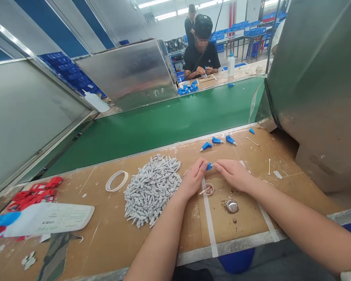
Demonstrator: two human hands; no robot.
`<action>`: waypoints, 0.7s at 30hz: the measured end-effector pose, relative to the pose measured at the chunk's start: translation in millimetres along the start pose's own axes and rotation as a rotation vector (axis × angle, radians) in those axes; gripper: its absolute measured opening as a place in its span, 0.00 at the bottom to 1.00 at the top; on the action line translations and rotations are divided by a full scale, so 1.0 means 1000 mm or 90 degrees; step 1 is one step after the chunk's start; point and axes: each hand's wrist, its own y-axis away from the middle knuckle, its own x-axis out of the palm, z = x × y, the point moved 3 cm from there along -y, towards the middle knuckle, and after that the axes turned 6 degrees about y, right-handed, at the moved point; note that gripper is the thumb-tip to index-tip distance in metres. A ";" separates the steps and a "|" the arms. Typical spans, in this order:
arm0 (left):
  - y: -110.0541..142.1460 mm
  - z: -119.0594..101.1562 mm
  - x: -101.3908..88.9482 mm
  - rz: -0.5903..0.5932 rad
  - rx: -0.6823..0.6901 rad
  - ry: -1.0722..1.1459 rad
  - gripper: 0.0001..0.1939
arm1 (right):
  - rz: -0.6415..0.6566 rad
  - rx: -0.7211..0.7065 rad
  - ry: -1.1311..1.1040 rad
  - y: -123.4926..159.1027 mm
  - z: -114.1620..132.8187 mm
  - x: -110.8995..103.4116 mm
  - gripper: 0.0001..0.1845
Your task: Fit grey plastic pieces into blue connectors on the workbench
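My left hand [194, 176] is closed on a small blue plastic piece [209, 166], held just above the bench. From the other side the fingertips of my right hand [233, 174] pinch at a thin pale tip beside it. Whether that tip belongs to the blue piece or is a separate stick, I cannot tell. Below my hands stands a small round cup [210, 189] with brown contents and a stick in it. Nearer me is a round shiny metal lid or container [231, 206]. Several similar blue pieces [217, 140] lie beyond my hands, some with pale tips.
A big heap of small grey parts [152, 189] lies left, near a tape roll [117, 181]. Red pieces [38, 193] and a white bottle [52, 218] are farther left. Cotton swabs [269, 166] lie right. A green conveyor belt [163, 121] crosses behind; a co-worker [203, 54] sits opposite.
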 end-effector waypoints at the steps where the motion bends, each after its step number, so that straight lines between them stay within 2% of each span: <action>1: 0.000 -0.001 0.000 -0.004 0.002 -0.008 0.18 | -0.004 0.002 -0.003 0.000 0.001 0.002 0.23; 8: 0.000 -0.002 -0.001 -0.004 0.007 -0.063 0.19 | 0.025 0.045 0.020 -0.002 0.000 0.010 0.21; 12: 0.000 -0.007 -0.003 0.004 0.005 -0.086 0.19 | 0.034 -0.001 0.006 -0.004 0.001 0.008 0.21; 16: 0.001 -0.011 -0.006 -0.013 0.013 -0.104 0.20 | 0.007 -0.046 -0.073 -0.006 0.003 0.005 0.27; 18: 0.001 -0.009 -0.012 -0.046 0.001 -0.095 0.22 | -0.017 -0.045 -0.134 -0.006 0.002 -0.001 0.30; 21: 0.001 -0.001 -0.028 -0.168 -0.079 -0.024 0.26 | -0.113 -0.016 -0.222 -0.002 -0.001 -0.020 0.31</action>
